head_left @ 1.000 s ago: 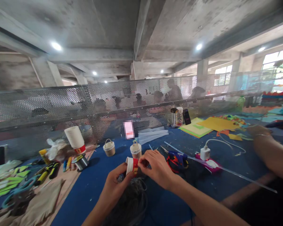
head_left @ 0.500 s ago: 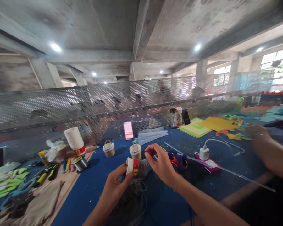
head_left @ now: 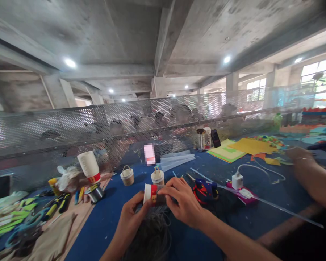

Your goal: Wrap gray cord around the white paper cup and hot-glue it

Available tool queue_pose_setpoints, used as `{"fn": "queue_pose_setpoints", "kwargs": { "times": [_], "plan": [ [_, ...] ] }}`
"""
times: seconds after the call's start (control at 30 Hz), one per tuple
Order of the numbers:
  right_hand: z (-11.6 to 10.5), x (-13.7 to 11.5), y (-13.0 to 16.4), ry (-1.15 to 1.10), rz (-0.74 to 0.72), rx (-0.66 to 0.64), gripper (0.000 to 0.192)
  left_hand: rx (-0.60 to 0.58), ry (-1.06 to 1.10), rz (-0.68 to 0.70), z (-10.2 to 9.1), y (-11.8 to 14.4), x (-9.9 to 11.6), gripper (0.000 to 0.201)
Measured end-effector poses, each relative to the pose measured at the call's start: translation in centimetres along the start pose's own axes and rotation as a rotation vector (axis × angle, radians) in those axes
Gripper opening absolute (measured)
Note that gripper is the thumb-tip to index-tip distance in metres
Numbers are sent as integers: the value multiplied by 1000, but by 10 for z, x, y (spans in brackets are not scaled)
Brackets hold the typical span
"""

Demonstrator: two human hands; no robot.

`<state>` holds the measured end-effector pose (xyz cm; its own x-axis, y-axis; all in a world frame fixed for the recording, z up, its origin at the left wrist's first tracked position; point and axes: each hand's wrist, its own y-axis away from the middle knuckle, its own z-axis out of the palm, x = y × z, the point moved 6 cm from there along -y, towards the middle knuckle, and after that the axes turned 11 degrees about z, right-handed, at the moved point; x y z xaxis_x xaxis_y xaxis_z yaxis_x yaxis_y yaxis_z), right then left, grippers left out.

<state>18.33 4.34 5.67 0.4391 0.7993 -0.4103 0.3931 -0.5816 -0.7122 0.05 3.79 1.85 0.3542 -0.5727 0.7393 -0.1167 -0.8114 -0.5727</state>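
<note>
Keep paper cup (head_left: 150, 194) steady but uncrushed in gripping left hand (head_left: 133, 211), lower centre of frame, beside curled right hand (head_left: 184, 200), unable to tell whether pinching.

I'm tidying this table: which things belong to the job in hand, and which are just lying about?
In the job:
paper cup in left hand, right hand at it
probably the matching cup stack

Lying about, seemingly:
white charger
yellow paper
plastic bag
</note>
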Motion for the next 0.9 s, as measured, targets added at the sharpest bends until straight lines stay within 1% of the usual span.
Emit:
{"fn": "queue_pose_setpoints", "kwargs": {
  "times": [0.27, 0.4, 0.63, 0.77, 0.9],
  "plan": [
    [0, -3, 0, 58, -8, 4, 33, 1, -75, 21, 1, 0, 10, 26],
    [1, -1, 0, 74, 4, -1, 32, 5, -70, 18, 1, -1, 10, 28],
    [1, 3, 0, 42, 33, 39, 30, 3, -58, 19, 1, 0, 7, 29],
    [0, 1, 1, 33, 30, 15, 31, -7, -51, 0, 1, 0, 6, 30],
    [-1, -3, 1, 44, 13, -3, 32, 4, -58, 11, 0, 0, 6, 30]
  ]
}}
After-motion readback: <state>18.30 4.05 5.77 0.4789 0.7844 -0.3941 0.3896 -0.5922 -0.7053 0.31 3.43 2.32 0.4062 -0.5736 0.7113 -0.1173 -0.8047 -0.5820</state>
